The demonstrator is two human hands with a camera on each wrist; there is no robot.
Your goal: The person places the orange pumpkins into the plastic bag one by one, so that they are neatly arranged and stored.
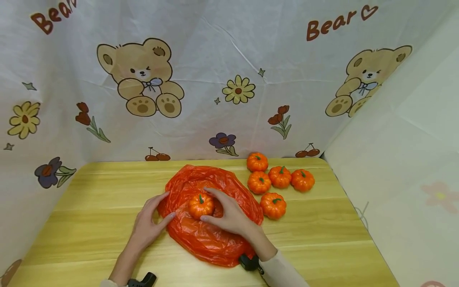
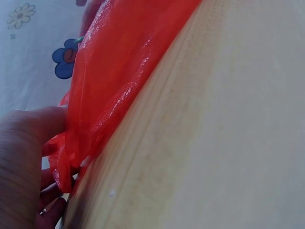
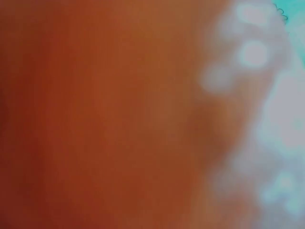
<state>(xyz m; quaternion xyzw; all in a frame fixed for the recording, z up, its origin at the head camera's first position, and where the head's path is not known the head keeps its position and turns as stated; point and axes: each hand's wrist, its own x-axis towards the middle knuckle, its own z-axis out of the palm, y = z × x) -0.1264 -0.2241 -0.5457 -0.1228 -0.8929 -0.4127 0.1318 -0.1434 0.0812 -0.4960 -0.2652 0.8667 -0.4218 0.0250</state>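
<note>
A red plastic bag [image 1: 215, 249] lies spread and crumpled on the table, with a small orange toy pumpkin [image 1: 201, 206] on its middle, green stem up. My right hand [image 1: 229, 213] curves its thumb and fingers round the pumpkin's right side. At the bag's left edge, my left hand [image 1: 148, 219] holds the plastic between thumb and fingers. The left wrist view shows the bag's edge [image 2: 109, 86] raised between the thumb and fingers of the left hand [image 2: 24, 143]. Only an orange-red blur with pale glare fills the right wrist view.
Several more toy pumpkins [image 1: 281, 177] stand at the back right of the wooden table [image 1: 315, 239], one [image 1: 273, 206] close by the bag's right edge. A bear-print cloth [image 1: 201, 52] hangs behind the table, and a pale cloth [image 1: 405, 159] borders the right side.
</note>
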